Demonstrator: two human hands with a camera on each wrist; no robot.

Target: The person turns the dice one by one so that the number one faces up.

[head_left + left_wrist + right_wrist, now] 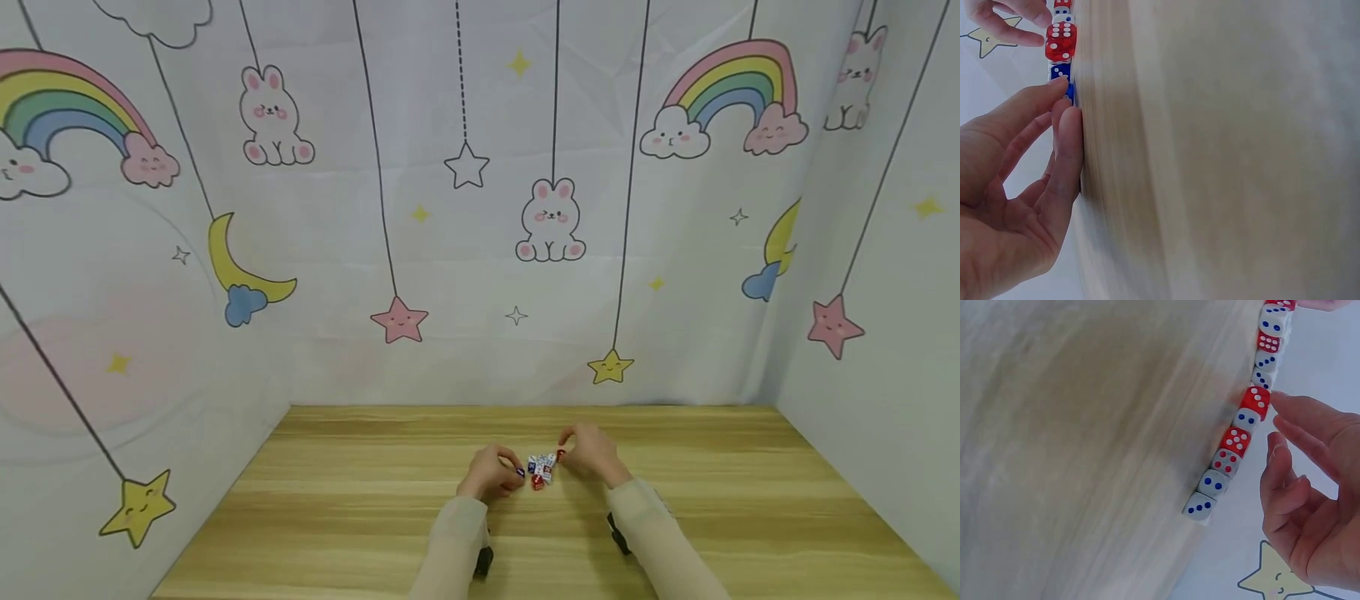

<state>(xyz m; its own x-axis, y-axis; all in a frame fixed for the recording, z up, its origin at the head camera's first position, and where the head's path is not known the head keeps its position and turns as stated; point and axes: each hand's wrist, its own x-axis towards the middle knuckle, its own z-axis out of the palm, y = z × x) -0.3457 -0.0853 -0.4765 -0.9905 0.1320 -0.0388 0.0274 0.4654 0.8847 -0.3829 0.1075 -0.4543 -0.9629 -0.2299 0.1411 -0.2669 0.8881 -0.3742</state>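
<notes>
In the head view, my left hand pinches a blue die at the left side of a cluster of small dice. The left wrist view shows that die partly hidden by the fingertips. Another blue die and a larger-looking red die lie just past it. On the cluster's right side, my right hand has thumb and forefinger at a red die, seemingly pinching it. In the right wrist view the thumb meets that red die's upper edge; the other fingers stay curled.
White dice with a red die sit between the hands. Right of the pinched red die, several more dice show in the right wrist view. A wood-grain table meets a patterned cloth backdrop behind and at both sides.
</notes>
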